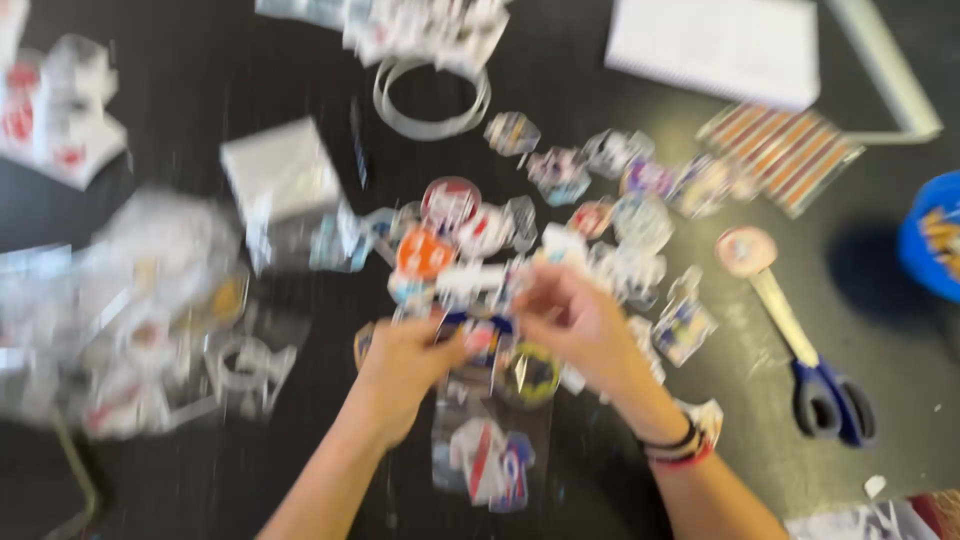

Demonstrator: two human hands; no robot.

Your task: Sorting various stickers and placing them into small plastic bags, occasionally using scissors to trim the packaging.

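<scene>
together, two hands, left hand [400, 370], right hand [575, 325], one scissors [800, 350]

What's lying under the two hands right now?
Under the left hand and right hand lie clear packets of small colourful cutouts on the black table. Whatever sits directly beneath the palms is covered and blurred.

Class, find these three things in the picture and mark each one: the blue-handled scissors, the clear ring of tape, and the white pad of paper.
blue-handled scissors [830, 400], head view, on the blue handle loops.
clear ring of tape [432, 128], head view, on the ring's near edge.
white pad of paper [718, 45], head view, on the middle of its top sheet.
</scene>
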